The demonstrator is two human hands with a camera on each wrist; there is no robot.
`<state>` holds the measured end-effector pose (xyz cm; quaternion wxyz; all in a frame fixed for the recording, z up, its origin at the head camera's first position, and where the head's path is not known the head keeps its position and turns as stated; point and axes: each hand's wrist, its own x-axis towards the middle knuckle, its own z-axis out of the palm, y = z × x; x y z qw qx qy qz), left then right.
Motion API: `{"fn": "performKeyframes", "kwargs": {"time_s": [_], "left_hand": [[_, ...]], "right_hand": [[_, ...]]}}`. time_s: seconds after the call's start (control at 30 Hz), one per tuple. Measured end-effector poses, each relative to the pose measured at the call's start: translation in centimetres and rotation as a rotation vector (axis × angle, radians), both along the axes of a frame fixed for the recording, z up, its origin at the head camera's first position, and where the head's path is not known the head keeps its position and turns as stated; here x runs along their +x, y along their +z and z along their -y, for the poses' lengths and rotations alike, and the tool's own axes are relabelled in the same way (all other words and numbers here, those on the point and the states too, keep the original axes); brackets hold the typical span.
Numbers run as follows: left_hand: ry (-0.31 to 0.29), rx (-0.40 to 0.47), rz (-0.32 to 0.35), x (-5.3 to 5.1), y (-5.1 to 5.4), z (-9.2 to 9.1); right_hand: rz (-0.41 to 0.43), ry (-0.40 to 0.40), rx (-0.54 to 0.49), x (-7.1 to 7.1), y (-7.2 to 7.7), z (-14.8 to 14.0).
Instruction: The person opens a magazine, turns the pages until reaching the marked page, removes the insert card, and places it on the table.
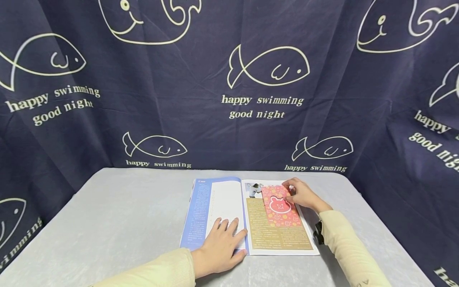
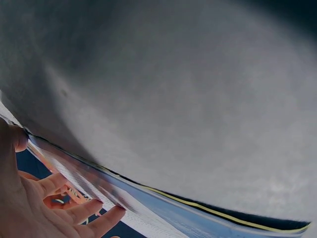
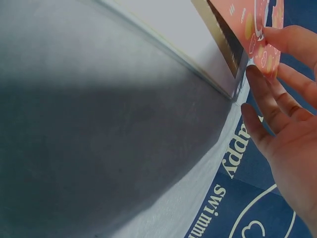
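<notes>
An open magazine [image 1: 283, 241] lies on the table, with a blue-and-white left page and a brown text block on the right page. My left hand [image 1: 219, 248] rests on the lower part of the left page near the fold, fingers spread. On the right page is a flat pink envelope [image 1: 279, 218] printed with a bear face. My right hand [image 1: 303, 194] pinches its upper right edge; in the right wrist view the thumb is on the printed face of the envelope [image 3: 247, 25] and some fingers are behind it. A small photo on the page is partly covered.
The magazine lies on a grey-white table [image 1: 118, 223]. Behind and at both sides hangs a dark blue curtain [image 1: 208, 119] with fish drawings and lettering. A black wrist strap [image 1: 318, 233] shows at the right sleeve.
</notes>
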<state>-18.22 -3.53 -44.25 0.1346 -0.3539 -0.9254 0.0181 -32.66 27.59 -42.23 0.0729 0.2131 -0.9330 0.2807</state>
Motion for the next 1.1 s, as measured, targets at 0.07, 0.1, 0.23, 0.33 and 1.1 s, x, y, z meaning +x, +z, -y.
{"fn": "performKeyframes", "kwargs": {"time_s": [0.07,0.1,0.23,0.33,1.1], "left_hand": [[0.001,-0.004,-0.001,0.0,0.0,0.0],[0.002,-0.004,0.002,0.0,0.0,0.0],[0.005,-0.001,0.016,0.1,0.2,-0.1],[0.008,0.001,0.02,0.1,0.2,-0.1],[0.008,-0.007,-0.021,0.1,-0.1,-0.1]], "right_hand": [[-0.003,0.0,-0.014,0.0,0.0,0.0],[-0.004,0.0,-0.019,0.1,0.0,-0.1],[0.014,-0.01,-0.041,0.1,0.2,-0.3],[0.032,-0.018,-0.052,0.1,0.2,-0.4],[0.021,-0.056,-0.082,0.6,0.4,-1.9]]}}
